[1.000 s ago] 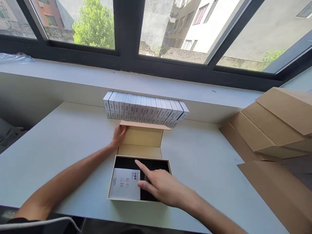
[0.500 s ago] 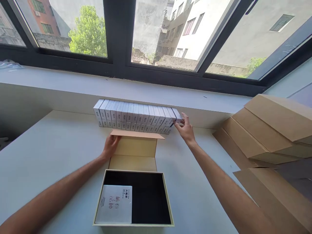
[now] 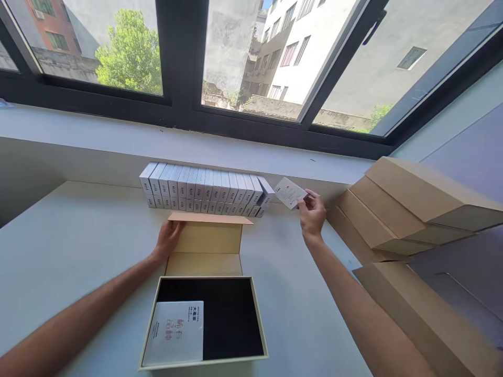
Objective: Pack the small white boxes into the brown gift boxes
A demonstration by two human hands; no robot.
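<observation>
My right hand (image 3: 312, 214) pinches a small white box (image 3: 290, 192) and holds it just off the right end of a long row of white boxes (image 3: 204, 189) stacked two high against the window ledge. My left hand (image 3: 168, 238) rests on the raised tan lid (image 3: 208, 238) of an open box (image 3: 251, 309) with a black lining. One white box with red print (image 3: 175, 332) lies flat in the open box's left half.
Closed tan cardboard boxes (image 3: 412, 209) are stacked in steps at the right, and another (image 3: 432, 324) lies in front of them. A white table (image 3: 78, 246) carries everything, with a white window ledge (image 3: 98, 141) and black window frame behind.
My right hand left the open box, reached the right end of the row and pulled one small white box away from it. The left hand stayed on the lid.
</observation>
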